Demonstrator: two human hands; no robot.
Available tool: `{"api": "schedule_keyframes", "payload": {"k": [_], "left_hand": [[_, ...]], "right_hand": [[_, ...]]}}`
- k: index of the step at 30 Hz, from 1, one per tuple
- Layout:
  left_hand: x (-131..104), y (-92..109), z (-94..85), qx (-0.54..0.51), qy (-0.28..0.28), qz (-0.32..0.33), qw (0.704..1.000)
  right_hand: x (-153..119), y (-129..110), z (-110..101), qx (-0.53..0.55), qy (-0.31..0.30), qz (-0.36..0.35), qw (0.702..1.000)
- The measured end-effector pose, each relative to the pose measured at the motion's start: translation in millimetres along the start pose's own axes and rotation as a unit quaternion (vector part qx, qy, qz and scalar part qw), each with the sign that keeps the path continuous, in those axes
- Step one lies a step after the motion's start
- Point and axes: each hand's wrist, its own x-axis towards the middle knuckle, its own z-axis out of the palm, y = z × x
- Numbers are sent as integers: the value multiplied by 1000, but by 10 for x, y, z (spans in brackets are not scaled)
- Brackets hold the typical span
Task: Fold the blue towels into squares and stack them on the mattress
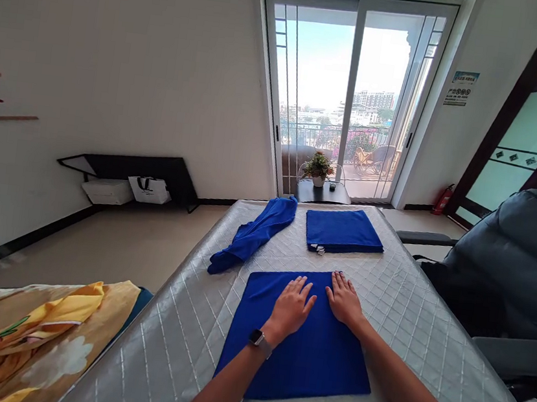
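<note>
A blue cloth [307,362] lies spread flat on the silver quilted cover [418,297]. My left hand [292,303] rests on its upper middle with the fingers apart, a watch on that wrist. Near the cloth's far right edge, my right hand [343,297] lies flat with the fingers stretched out. Beyond it is a folded stack of blue cloth [343,230] with a small white tag at its near edge. A crumpled blue cloth [255,233] lies to the left of the stack.
Patterned yellow bedding [45,343] is at the lower left. A dark padded chair [520,258] stands close on the right. Past the far edge, a potted plant [319,166] sits on a small black table [323,194] before glass doors.
</note>
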Motion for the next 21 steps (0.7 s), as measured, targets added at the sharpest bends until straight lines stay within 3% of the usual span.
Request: {"api": "schedule_keyframes", "payload": {"k": [3, 5, 7, 14, 17, 21], "left_hand": [[277, 281, 219, -9, -11, 27, 1000], [307, 253, 295, 3, -23, 10, 1000], [231, 43, 286, 24, -35, -18, 999], [-300, -1128, -73, 87, -72, -161, 980], [-412, -1304, -115, 87, -77, -180, 977], [-434, -1296, -98, 99, -73, -177, 977]], "right_hand": [[-8, 3, -1, 1, -3, -6, 1000], [-4, -2, -14, 4, -3, -3, 1000], [2, -9, -25, 9, 0, 3, 1000], [13, -14, -17, 4, -12, 16, 1000], [18, -24, -31, 1, -19, 21, 1000], [46, -52, -77, -11, -26, 21, 999]]}}
